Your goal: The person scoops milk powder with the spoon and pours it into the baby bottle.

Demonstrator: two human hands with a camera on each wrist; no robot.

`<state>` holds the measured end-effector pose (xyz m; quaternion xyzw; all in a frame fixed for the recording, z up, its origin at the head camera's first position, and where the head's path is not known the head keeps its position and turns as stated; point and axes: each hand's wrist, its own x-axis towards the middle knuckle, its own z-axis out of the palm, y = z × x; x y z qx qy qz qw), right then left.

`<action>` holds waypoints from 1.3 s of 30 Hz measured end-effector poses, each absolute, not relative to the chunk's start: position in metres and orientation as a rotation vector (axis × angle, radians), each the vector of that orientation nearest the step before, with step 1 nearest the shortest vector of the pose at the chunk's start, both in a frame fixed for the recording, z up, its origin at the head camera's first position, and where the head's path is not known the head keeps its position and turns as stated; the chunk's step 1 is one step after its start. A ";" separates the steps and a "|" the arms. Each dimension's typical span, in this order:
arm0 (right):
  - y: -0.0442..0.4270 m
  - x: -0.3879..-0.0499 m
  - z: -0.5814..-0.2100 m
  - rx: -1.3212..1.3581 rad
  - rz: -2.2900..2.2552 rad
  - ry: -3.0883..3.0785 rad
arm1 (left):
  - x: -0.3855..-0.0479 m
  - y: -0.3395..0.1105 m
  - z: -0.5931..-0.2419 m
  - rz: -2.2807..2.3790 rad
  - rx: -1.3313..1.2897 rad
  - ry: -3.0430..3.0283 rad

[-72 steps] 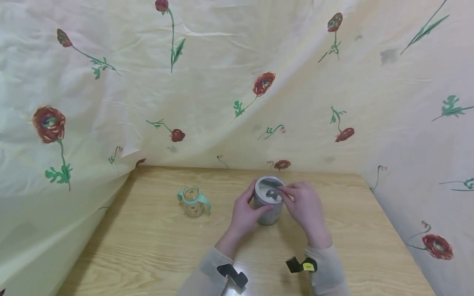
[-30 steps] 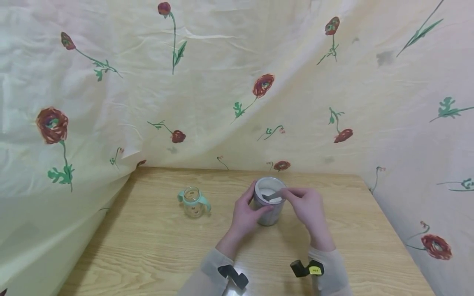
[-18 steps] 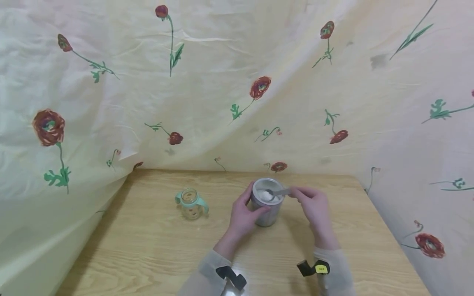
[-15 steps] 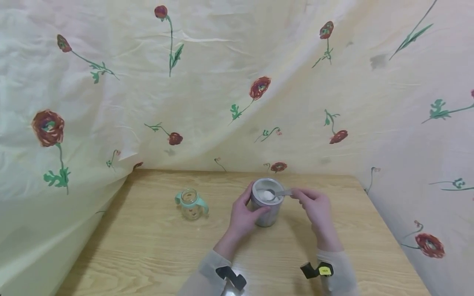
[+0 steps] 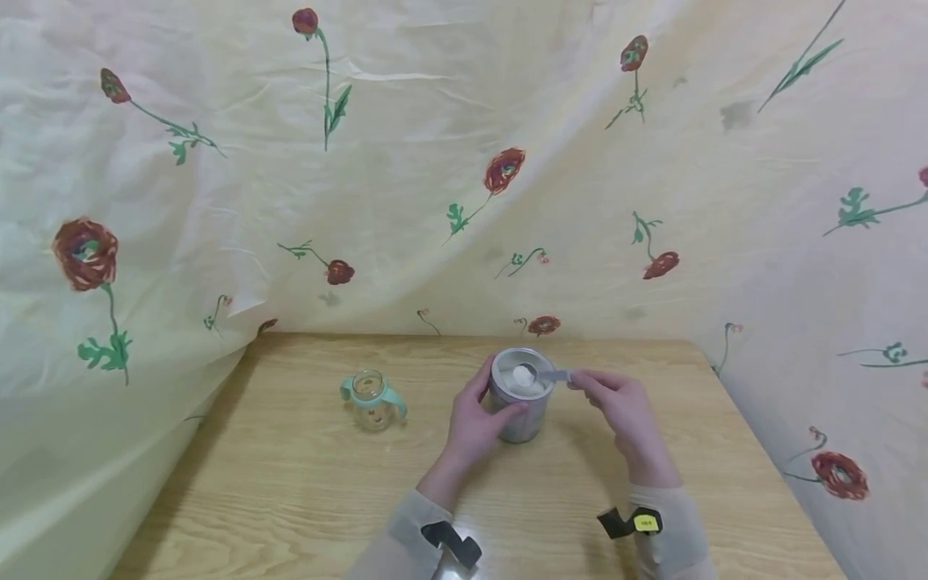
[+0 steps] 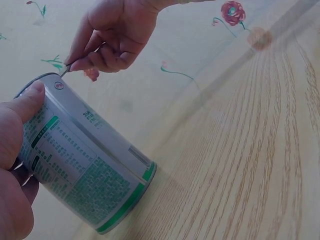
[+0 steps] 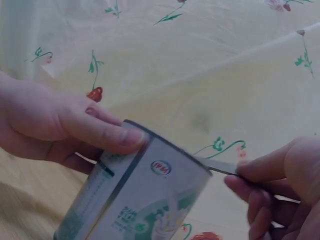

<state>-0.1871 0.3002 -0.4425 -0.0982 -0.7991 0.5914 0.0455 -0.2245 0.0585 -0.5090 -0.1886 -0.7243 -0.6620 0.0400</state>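
Note:
My left hand (image 5: pixel 474 420) grips the side of an open milk powder tin (image 5: pixel 524 420), thumb toward the front. In the left wrist view, the tin (image 6: pixel 92 157) shows green printed text and a green band at its base. White powder lies inside. Between thumb and fingers, my right hand (image 5: pixel 622 407) pinches the handle of a grey scoop (image 5: pixel 557 375). The scoop's bowl, filled with white powder, is at the tin's mouth. In the right wrist view, the scoop handle (image 7: pixel 222 167) crosses the tin's rim, and its bowl is hidden.
A clear baby bottle (image 5: pixel 373 412) with two mint-green handles stands uncapped, left of the tin. Light wood table (image 5: pixel 304 499) lies beneath everything. A flower-printed cloth (image 5: pixel 406 185) hangs behind the table and along both sides.
My right hand has turned the scoop over in the powder, then drawn slightly right. The scoop's bowl now faces up, filled with powder. My left hand keeps its hold on the tin.

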 end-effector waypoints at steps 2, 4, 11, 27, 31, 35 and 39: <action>0.299 -0.188 -0.443 -0.292 1.800 -2.426 | -0.225 0.058 -0.509 -2.029 -0.583 -2.217; 0.297 -0.190 -0.444 -0.301 1.790 -2.407 | -0.225 0.058 -0.510 -2.024 -0.584 -2.220; 0.295 -0.192 -0.448 -0.312 1.843 -2.306 | -0.225 0.058 -0.510 -2.025 -0.587 -2.231; 0.294 -0.194 -0.453 -0.324 1.833 -2.249 | -0.225 0.058 -0.509 -2.017 -0.578 -2.230; 0.293 -0.195 -0.454 -0.327 1.822 -2.231 | -0.224 0.058 -0.508 -2.027 -0.567 -2.227; 0.292 -0.194 -0.455 -0.329 1.785 -2.241 | -0.224 0.058 -0.509 -2.033 -0.564 -2.222; 0.292 -0.194 -0.457 -0.332 1.788 -2.234 | -0.225 0.059 -0.510 -2.029 -0.576 -2.219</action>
